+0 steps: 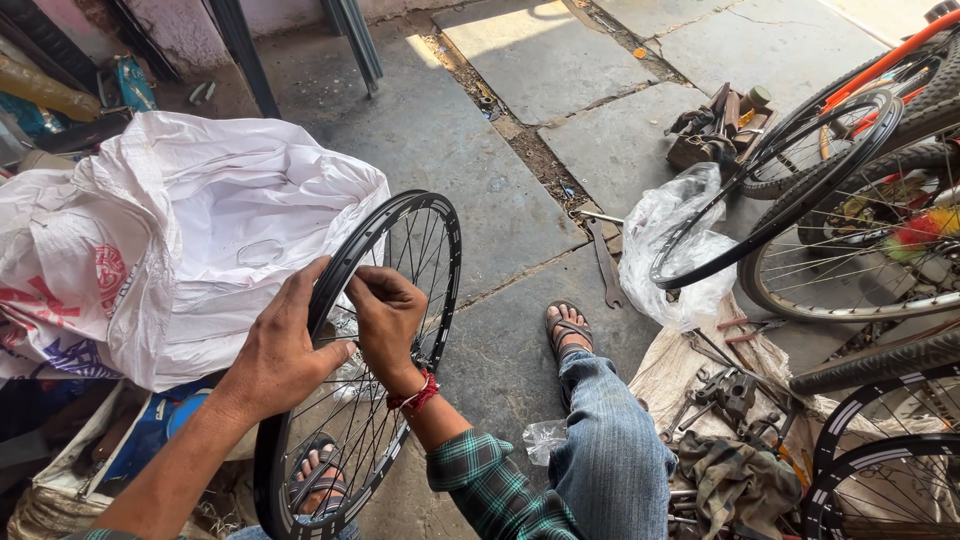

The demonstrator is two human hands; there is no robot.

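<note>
Between both hands (330,335), black rim (440,235)

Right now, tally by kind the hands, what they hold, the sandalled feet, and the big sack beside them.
Hands, left hand and right hand: 2
Black spoked rim, held: 1
Sandalled feet: 2
White sack: 1
Total: 6

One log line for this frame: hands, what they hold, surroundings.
left hand: grips black wheel rim | right hand: pinches a spoke by rim | nearby: white sack, wrench on stone floor
</note>
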